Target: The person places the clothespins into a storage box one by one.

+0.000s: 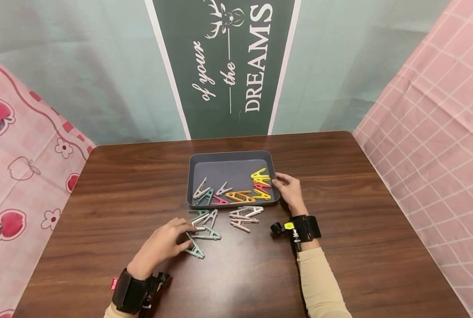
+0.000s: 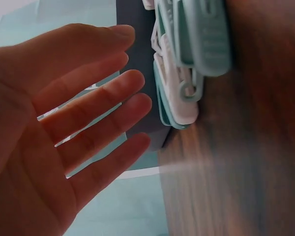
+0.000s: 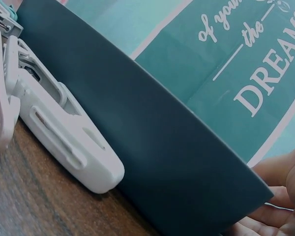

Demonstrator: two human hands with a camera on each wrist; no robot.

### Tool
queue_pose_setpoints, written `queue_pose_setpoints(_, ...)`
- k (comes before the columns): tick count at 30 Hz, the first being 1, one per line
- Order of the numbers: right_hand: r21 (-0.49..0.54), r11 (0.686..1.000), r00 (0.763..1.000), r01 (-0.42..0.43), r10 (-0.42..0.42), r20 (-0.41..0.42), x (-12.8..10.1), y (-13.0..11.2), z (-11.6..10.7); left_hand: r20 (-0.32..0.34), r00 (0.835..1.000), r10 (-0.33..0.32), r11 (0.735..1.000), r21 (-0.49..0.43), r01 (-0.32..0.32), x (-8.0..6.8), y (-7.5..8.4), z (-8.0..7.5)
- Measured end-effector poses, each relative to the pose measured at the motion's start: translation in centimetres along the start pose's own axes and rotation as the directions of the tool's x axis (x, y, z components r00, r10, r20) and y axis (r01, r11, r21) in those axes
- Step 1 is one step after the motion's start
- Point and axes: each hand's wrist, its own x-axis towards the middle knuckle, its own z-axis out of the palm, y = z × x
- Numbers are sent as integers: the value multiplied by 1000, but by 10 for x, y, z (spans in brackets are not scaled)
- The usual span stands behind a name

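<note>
Green clips (image 1: pixel 204 227) lie under my left hand (image 1: pixel 163 244), fingers loose and apart; my right hand (image 1: pixel 290 191) grips the grey tray's (image 1: pixel 228 170) right edge.

We see mint-green and white clothespins (image 1: pixel 203 226) scattered flat on the wood — a dark grey tray (image 1: pixel 194 170) just beyond holds coloured ones.

From my left wrist view the left hand (image 2: pixel 64 137) is cut off at the left and bottom edges, and the table (image 2: pixel 236 187) is smeared with blur. In my right wrist view only the right hand's fingertips (image 3: pixel 280 206) show at the right edge; the tray (image 3: pixel 152 147) wall hides everything inside, and the white clip (image 3: pixel 69 142) is cropped at the left.
</note>
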Motion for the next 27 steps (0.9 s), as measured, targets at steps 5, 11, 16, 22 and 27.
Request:
queue_pose_setpoints(5,-5,1000,1000,-2,2,5,0,1,-1,25,1000,6,1000,1,-6,-5,3,3)
queue_pose_setpoints(11,5,1000,1000,-15,15,8,1,2,-1,53,999,-6,1000,21,5,-6,6,6)
queue_pose_setpoints(16,-1,1000,1000,-19,19,9,2,2,-1,54,998,-20,999,37,18,-8,8,7)
queue_pose_setpoints(22,-1,1000,1000,-14,14,2,2,2,-1,33,999,-29,999,42,27,-13,8,8)
queue_pose_setpoints(27,-3,1000,1000,-10,10,-3,1,2,0,47,999,-27,999,48,25,-18,5,6)
